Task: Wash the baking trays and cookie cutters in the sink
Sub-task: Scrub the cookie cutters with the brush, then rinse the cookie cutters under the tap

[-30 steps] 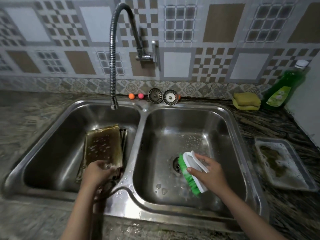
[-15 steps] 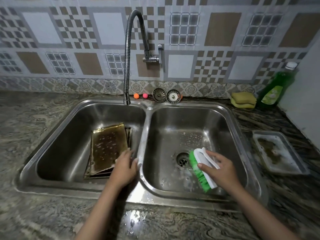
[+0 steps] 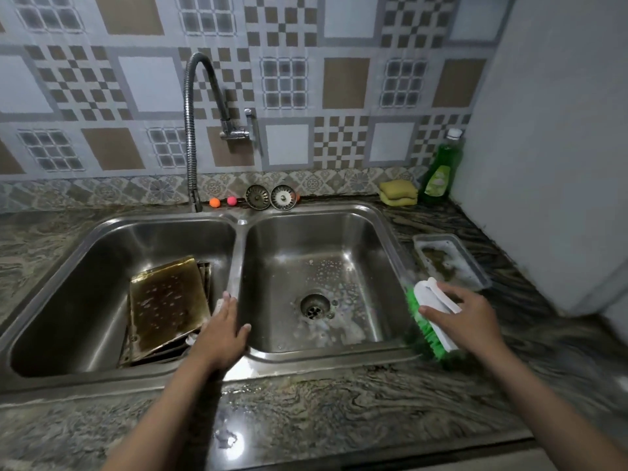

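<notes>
While right hand (image 3: 470, 321) grips brush (image 3: 431, 317), left hand (image 3: 222, 329) on sink divider (image 3: 234, 266)

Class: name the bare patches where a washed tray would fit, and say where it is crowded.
Free: the right basin floor around its drain, and the front counter between the forearms. Crowded: the left basin, filled by stacked trays, and the right counter, taken by a soapy tray.

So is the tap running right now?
Off, it seems: no stream falls from the faucet spout into the left basin; the stacked baking trays show only droplets.
</notes>
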The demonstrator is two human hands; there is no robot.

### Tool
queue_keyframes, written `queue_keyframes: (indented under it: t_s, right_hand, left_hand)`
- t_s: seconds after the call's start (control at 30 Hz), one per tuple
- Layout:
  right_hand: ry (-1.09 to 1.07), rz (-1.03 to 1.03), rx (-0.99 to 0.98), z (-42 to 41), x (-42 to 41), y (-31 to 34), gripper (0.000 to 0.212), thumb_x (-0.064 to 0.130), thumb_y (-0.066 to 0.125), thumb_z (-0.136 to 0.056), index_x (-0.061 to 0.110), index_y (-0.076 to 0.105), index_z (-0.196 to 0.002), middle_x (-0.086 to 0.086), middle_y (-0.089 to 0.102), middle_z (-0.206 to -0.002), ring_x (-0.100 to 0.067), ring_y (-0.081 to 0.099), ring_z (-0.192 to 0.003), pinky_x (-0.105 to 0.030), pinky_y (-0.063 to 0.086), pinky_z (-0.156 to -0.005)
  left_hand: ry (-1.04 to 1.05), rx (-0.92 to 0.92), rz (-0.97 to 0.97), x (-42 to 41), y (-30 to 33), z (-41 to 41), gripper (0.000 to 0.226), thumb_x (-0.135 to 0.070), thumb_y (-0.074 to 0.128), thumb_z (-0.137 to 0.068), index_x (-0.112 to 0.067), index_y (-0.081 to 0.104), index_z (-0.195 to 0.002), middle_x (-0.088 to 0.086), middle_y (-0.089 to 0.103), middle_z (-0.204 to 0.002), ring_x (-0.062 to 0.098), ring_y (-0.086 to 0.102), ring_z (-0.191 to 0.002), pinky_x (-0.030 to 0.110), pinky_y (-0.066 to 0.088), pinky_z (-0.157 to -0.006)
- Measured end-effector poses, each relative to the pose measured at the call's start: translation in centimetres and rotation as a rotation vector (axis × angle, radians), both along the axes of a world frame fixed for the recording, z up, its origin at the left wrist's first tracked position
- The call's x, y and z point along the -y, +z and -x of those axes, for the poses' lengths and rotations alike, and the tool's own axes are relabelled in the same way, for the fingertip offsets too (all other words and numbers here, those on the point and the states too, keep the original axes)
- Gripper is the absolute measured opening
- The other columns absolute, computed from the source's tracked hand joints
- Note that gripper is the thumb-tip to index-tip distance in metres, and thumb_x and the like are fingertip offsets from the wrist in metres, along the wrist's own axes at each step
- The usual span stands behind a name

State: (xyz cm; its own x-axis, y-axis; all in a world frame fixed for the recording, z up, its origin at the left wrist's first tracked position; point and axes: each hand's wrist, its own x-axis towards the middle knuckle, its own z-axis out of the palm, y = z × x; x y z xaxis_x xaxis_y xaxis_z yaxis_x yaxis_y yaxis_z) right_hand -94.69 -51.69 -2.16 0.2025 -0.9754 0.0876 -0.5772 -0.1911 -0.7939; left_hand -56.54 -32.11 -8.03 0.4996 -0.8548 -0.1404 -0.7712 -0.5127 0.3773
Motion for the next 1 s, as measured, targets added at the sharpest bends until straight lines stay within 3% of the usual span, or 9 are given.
queue_keyframes:
  t_s: [0.1,0.23,0.43,0.53,0.63,0.77,0.93,1.0]
  right_hand:
    - [-0.037,0.011,-0.12,2.8,0.8,0.4,0.066,0.039,0.084,-0.067,0.022,0.061,-0.127,0.0,0.063,-0.124,-0.021,0.061,-0.105,-0.027,0.044,-0.073]
    - [-0.075,0.022,-0.255,5.2,1.7,0.0,0.066,0.037,0.08,-0.071,0.023,0.057,-0.131,-0.006,0.063,-0.126,-0.028,0.06,-0.109,-0.029,0.045,-0.074]
    - [0.014,-0.032,-0.39,6.0,1.6,-0.6,0.072,0.039,0.072,-0.08,0.022,0.041,-0.143,-0.014,0.053,-0.135,-0.035,0.053,-0.119,-0.038,0.048,-0.088]
    - [0.028,-0.074,-0.587,5.8,1.0,0.5,0.08,0.045,0.07,-0.08,0.025,0.031,-0.147,-0.02,0.036,-0.141,-0.041,0.038,-0.126,-0.043,0.043,-0.098]
    - [-0.063,0.078,-0.731,4.4,-0.6,1.6,0.077,0.05,0.07,-0.077,0.02,0.036,-0.14,-0.019,0.031,-0.133,-0.039,0.034,-0.123,-0.046,0.036,-0.1]
    - [0.047,0.228,-0.465,-1.5,-2.7,3.5,0.066,0.039,0.066,-0.084,0.006,0.044,-0.137,-0.017,0.047,-0.134,-0.033,0.045,-0.123,-0.043,0.042,-0.098]
    - [0.176,0.278,-0.229,-13.2,-5.1,6.3,0.056,0.031,0.065,-0.085,0.012,0.049,-0.135,-0.008,0.054,-0.125,-0.022,0.054,-0.114,-0.03,0.045,-0.09]
    - [0.216,0.301,-0.179,-18.2,-5.5,7.4,0.053,0.029,0.065,-0.085,0.011,0.051,-0.133,-0.009,0.054,-0.124,-0.022,0.054,-0.113,-0.026,0.042,-0.088]
  left_hand:
    - [0.01,-0.012,0.012,-0.1,0.3,0.3,0.072,-0.04,0.041,-0.098,-0.01,0.004,-0.152,0.006,-0.008,-0.16,0.021,0.003,-0.148,0.043,0.01,-0.117]
    - [0.015,0.024,-0.001,-0.2,0.8,0.7,0.07,-0.042,0.038,-0.098,-0.009,0.008,-0.152,0.01,-0.001,-0.16,0.025,0.01,-0.147,0.047,0.012,-0.117]
    - [0.045,0.041,0.087,-1.4,1.9,2.1,0.04,-0.034,0.044,-0.097,-0.006,0.045,-0.127,0.015,0.027,-0.154,0.031,0.028,-0.141,0.057,0.015,-0.114]
    - [0.034,-0.018,0.206,-2.5,2.3,3.1,0.045,-0.031,0.048,-0.096,-0.006,0.044,-0.133,0.015,0.024,-0.156,0.029,0.023,-0.144,0.055,0.012,-0.114]
    - [0.045,-0.083,0.318,-3.2,3.3,3.1,0.055,-0.032,0.049,-0.097,-0.006,0.036,-0.143,0.013,0.026,-0.155,0.025,0.019,-0.145,0.049,0.011,-0.116]
    - [0.071,-0.147,0.474,-3.2,5.9,1.7,0.051,-0.029,0.055,-0.094,-0.005,0.045,-0.138,0.015,0.045,-0.144,0.028,0.038,-0.136,0.047,0.031,-0.112]
    - [0.071,-0.145,0.654,-3.0,9.8,-2.2,0.038,-0.021,0.066,-0.086,-0.005,0.06,-0.119,0.014,0.064,-0.115,0.028,0.059,-0.107,0.037,0.046,-0.094]
    - [0.055,-0.167,0.689,-2.9,11.2,-4.2,0.035,-0.02,0.067,-0.085,-0.004,0.062,-0.116,0.013,0.064,-0.112,0.027,0.061,-0.104,0.041,0.048,-0.095]
